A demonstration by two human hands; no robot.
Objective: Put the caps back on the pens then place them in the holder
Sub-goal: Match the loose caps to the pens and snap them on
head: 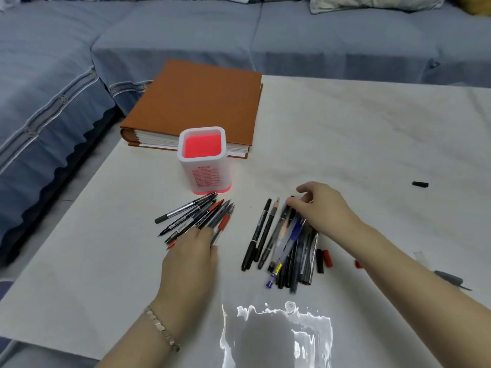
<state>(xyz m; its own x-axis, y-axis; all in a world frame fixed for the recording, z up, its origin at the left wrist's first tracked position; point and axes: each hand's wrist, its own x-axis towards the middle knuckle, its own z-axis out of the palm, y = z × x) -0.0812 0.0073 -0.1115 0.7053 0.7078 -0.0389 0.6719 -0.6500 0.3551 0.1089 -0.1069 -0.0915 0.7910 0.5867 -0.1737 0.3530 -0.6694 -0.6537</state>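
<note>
The white pen holder (204,173) is standing upright left of centre on the table, showing a pink-red inside with no pens in it. Just in front of its base, a fanned pile of black, grey and red pens (196,216) is lying with the tips pointing towards the holder. The left hand (190,261), wearing a bracelet (162,328) at the wrist, is resting palm down on the near ends of these pens, its fingers lying relaxed and not gripping.

To the right, apart from the first pile, a second bundle of pens (287,245) and a pencil is lying roughly parallel, partly blurred. The right hand (324,208) is reaching over its far end with curved fingers and the thumb touching the bundle; I cannot tell whether it is pinching a pen or only pressing. Just right of the bundle, a black cap (319,261) and a red cap (327,258) are lying side by side. Another red cap (358,264) is peeking out beside the right forearm. Well apart, far right, a lone black cap (420,184) is lying, and a grey pen (449,278) is lying near the right edge.

A pale cloth is covering the table (345,128). A brown album (196,102) is lying behind the holder, and a blue sofa (53,88) is wrapping around the left and back.
</note>
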